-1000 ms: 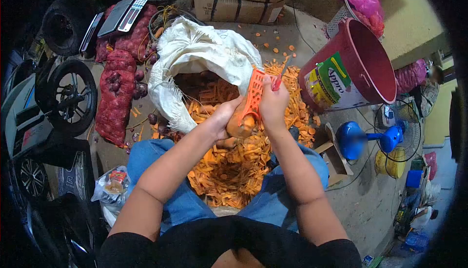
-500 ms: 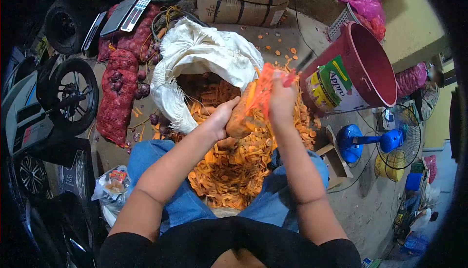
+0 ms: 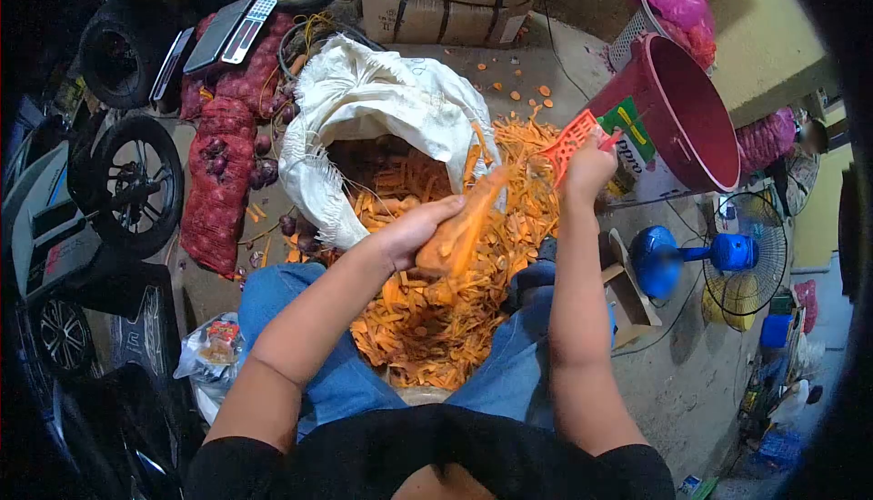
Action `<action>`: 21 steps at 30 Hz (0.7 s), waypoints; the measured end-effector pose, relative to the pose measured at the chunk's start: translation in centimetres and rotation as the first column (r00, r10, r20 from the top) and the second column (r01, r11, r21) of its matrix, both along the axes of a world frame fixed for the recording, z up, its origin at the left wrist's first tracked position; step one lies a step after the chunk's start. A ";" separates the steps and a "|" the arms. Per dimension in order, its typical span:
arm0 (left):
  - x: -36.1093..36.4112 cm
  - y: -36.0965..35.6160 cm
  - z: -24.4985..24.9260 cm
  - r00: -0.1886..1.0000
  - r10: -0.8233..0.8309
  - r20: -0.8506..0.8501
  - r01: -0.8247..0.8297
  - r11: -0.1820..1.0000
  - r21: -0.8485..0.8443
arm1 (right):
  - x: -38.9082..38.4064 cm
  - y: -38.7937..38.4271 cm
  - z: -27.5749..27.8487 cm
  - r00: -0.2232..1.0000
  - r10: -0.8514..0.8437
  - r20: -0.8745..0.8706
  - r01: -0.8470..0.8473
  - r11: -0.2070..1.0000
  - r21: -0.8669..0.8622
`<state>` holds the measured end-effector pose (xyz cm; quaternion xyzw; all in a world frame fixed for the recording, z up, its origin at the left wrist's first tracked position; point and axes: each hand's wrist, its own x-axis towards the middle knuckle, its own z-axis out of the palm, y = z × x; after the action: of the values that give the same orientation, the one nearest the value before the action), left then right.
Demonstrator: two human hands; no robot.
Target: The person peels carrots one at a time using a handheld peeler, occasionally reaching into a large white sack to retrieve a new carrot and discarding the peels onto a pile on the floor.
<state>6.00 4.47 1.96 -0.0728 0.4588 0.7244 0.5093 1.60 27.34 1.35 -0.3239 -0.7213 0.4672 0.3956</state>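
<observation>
A large carrot, partly peeled and blurred at its far end, is gripped in my left hand. My right hand is closed around the handle of a red peeler with a perforated head, held apart from the carrot on its right. Below both hands lies a heap of orange peelings between my knees. Ahead of my left hand, a white woven sack gapes with its rim rolled back; carrots and peelings show inside.
A tall dark red bucket leans at the right, near a blue fan. Red net bags of onions lie at the left, with a scale on top. Taped cardboard boxes stand behind the sack. A motorbike wheel is far left.
My right hand and the peeler have swung away from the carrot, to the right and slightly down. The carrot stays in my left hand, now uncovered and tilted more upright.
</observation>
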 end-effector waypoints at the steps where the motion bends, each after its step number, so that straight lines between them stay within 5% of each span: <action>1: -0.2 0.0 -0.2 0.997 0.080 0.004 -0.080 0.996 0.040 | 0.1 -0.9 0.4 1.000 0.001 -0.003 -0.001 1.000 0.003; 3: -0.7 0.0 -1.0 0.995 0.080 0.057 -0.082 0.996 0.031 | 0.6 -4.5 0.9 0.938 0.288 -0.194 -0.335 0.900 -0.280; 5: -0.9 0.1 -1.2 0.979 0.133 0.152 -0.146 0.986 0.078 | 2.5 -9.1 3.4 0.917 0.390 -0.083 -0.399 0.895 -0.201; 7: -1.1 0.5 -2.0 0.958 0.188 0.215 -0.212 0.973 0.096 | 3.3 -10.4 2.4 0.830 0.558 -0.030 -0.538 0.784 -0.309; 10: -1.0 0.5 -1.4 0.957 0.226 0.182 -0.243 0.967 0.073 | 3.1 -10.9 0.5 0.830 0.543 -0.130 -0.558 0.812 -0.169; 13: -0.4 0.3 -0.7 0.993 0.078 0.086 -0.077 0.997 -0.020 | 2.3 -8.6 0.4 0.892 0.448 0.069 -0.449 0.893 0.007; 15: 0.3 0.3 -0.6 0.998 -0.029 0.057 0.033 0.998 -0.056 | 0.6 -4.9 -0.6 0.970 0.245 -0.015 -0.239 0.956 0.168; 17: 0.3 -0.3 -0.5 0.994 -0.086 0.061 0.085 0.996 0.020 | 0.1 -1.8 -0.9 0.996 -0.001 0.090 -0.024 0.960 0.280; 18: 0.2 -0.4 -0.2 0.998 -0.051 0.042 0.049 0.998 0.047 | 0.0 -1.5 -0.8 0.996 -0.003 0.087 -0.022 0.961 0.276; 20: -0.1 -0.6 1.3 0.997 0.007 0.079 -0.010 0.999 0.039 | -0.1 -1.2 -0.4 0.997 0.002 0.071 0.006 0.993 -0.121; 21: -0.3 -0.5 0.9 0.997 0.008 0.078 -0.012 0.999 0.043 | 0.1 -2.0 0.1 0.998 0.004 0.070 0.004 0.993 -0.117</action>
<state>5.73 3.93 2.88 -0.0922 0.4225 0.7334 0.5245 1.75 25.39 1.47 -0.3629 -0.7060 0.4971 0.3504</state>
